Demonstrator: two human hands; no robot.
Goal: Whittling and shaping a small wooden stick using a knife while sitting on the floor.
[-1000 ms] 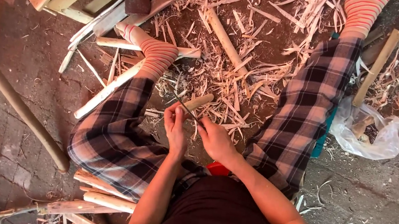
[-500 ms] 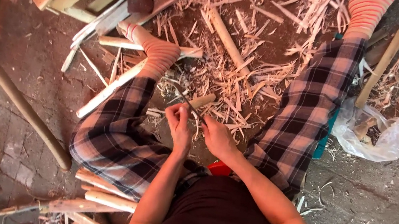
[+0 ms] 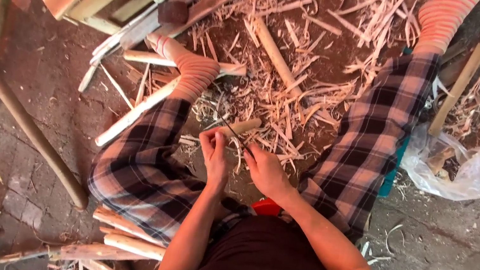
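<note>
The person wears loose plaid trousers (image 3: 148, 168) checked in black, white and dull pink, covering both legs ahead of the hands and ending at the ankles. Beyond each trouser cuff comes a thick ribbed sock (image 3: 195, 73) in salmon orange, its knit bunched into rings; the other sock (image 3: 441, 19) is alike. Behind the hands the torso is covered by a dark, nearly black top (image 3: 270, 268). Both forearms are bare, with no sleeves reaching the left hand (image 3: 214, 153) or the right hand (image 3: 266, 171), and neither wears a glove.
</note>
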